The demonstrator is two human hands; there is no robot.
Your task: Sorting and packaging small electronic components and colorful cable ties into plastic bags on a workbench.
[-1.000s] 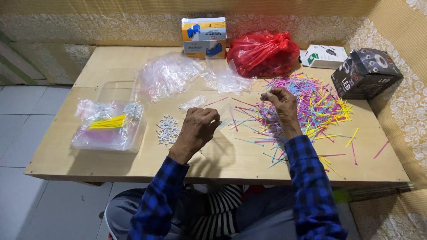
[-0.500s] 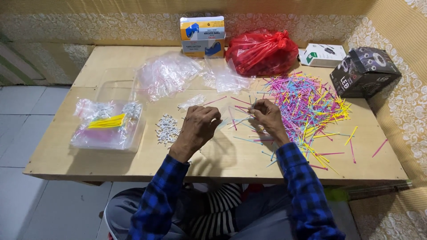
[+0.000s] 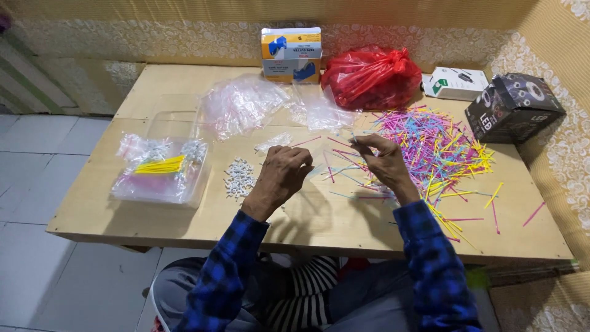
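Observation:
My right hand [image 3: 384,163] pinches a thin pale stick [image 3: 354,139] by its end, raised just above the wooden table [image 3: 184,221]. It hovers at the left edge of a big loose pile of coloured sticks [image 3: 439,147] in pink, yellow, blue and purple. My left hand [image 3: 284,173] is a short gap to the left, with its fingertips pinched together. What it pinches is too small to see. A small heap of white plastic pieces [image 3: 238,178] lies just left of that hand.
A clear tub [image 3: 161,184] holding small bags and a yellow stick bundle [image 3: 161,166] sits at the left. Empty plastic bags [image 3: 239,104], a blue-and-yellow box [image 3: 291,54], a red bag [image 3: 372,77], a white box [image 3: 455,83] and a black box [image 3: 513,107] line the back.
My right hand left the stick pile and came left toward my left hand with a stick. My left hand stayed in place.

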